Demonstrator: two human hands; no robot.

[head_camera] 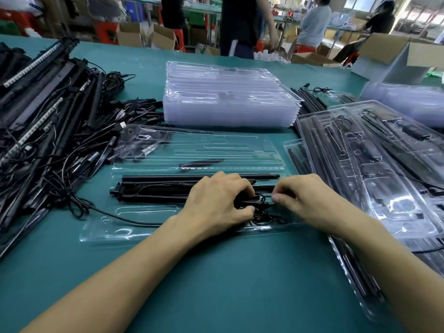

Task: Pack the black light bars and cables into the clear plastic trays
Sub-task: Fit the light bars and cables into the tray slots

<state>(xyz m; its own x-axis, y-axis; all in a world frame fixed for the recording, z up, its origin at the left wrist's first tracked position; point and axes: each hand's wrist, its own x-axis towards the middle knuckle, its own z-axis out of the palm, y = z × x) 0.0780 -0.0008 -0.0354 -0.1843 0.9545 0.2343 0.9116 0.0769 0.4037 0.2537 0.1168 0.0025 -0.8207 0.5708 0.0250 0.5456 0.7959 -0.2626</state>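
In the head view, your left hand (216,203) curls its fingers round the black cable (263,218) at lower centre. Your right hand (310,198) pinches the same cable. Both are over the clear tray (204,145), beside the light bars (156,188) lying in it. A stack of trays (228,99) sits behind.

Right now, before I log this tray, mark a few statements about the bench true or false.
1. Both the left hand and the right hand grip the cable in the open tray. True.
2. The open tray holds no light bars yet. False: black light bars already lie in it.
3. The stack of empty trays sits beyond the open tray. True.
4. The loose bar pile lies on the person's right. False: it is on the left; filled trays are on the right.
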